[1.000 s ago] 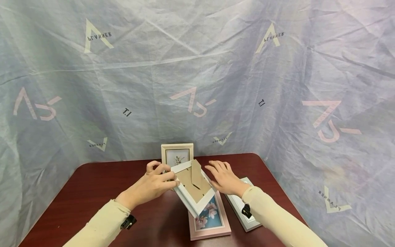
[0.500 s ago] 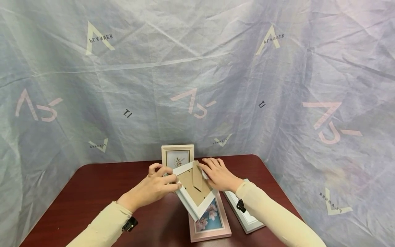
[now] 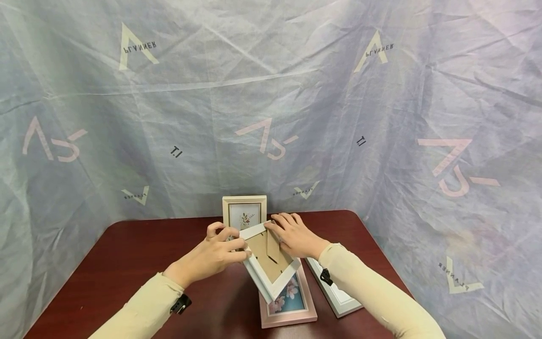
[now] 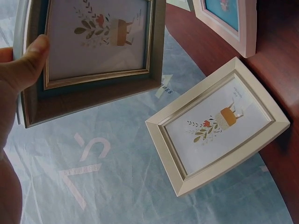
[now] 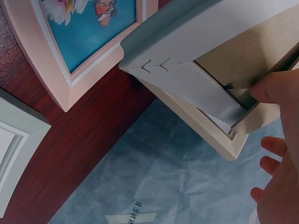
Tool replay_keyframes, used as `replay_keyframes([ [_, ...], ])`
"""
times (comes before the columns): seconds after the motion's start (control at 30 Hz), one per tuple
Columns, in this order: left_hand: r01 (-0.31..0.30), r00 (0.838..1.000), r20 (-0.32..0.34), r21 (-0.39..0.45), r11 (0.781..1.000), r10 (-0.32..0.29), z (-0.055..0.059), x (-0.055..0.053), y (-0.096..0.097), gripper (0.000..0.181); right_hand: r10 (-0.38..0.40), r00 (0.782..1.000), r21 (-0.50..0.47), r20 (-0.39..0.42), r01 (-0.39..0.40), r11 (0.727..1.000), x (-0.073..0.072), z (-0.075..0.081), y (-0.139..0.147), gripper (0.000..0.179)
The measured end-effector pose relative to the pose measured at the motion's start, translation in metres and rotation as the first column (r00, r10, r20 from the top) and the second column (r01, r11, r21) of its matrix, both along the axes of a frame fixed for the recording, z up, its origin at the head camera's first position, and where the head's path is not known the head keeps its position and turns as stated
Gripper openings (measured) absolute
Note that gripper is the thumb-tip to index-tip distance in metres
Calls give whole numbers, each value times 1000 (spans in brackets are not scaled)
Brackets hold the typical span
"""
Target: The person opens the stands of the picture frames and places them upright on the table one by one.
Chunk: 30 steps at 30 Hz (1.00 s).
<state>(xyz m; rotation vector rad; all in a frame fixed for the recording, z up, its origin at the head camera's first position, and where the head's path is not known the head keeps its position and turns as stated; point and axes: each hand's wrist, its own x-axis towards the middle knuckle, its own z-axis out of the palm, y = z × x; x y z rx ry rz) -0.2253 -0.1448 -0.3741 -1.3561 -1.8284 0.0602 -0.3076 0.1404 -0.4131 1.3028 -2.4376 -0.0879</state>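
A picture frame is held tilted over the table, its brown backing board toward the head camera. My left hand grips its left edge, thumb on the front rim in the left wrist view. Its front shows a plant-pot print. My right hand is at the upper right of the back, thumb over the fold-out stand and the other fingers bent beyond it, partly hidden. Just behind, a cream picture frame with a similar print stands upright.
A pink picture frame with a blossom picture lies beneath the held one. Right of it, a pale grey-green frame lies under my right forearm. The dark red table ends at a grey printed curtain.
My right hand has moved left from beside the frame onto its stand, covering the upper right part of the back. My left hand has kept its grip, and the frame has barely shifted.
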Motion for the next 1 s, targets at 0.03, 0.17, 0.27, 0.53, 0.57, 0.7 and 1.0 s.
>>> replay_keyframes([
  [0.03,1,1000,-3,2,1000,-1,0,0,0,26,-5,1000,5,1,5,1000,0,0,0,60],
  [0.17,11,1000,-9,3,1000,-11,-2,-1,0,36,-13,1000,8,0,13,1000,0,-3,0,59],
  [0.27,5,1000,-6,-2,1000,-5,-2,0,-1,36,-9,1000,-1,-2,9,1000,0,-5,0,58],
  [0.53,23,1000,-20,16,1000,-22,-4,-1,1,35,-2,1000,-9,16,2,1000,1,-8,0,57],
  [0.57,25,999,-24,18,1000,-24,-4,-2,1,35,-3,1000,-7,13,3,1000,0,-8,0,57],
  [0.7,23,999,-32,16,1000,-22,-5,-2,1,35,-14,1000,2,-6,14,1000,0,-8,0,57],
  [1.0,20,999,-32,19,1000,-20,-3,-4,0,28,-26,998,-21,-50,25,999,0,-3,0,56],
])
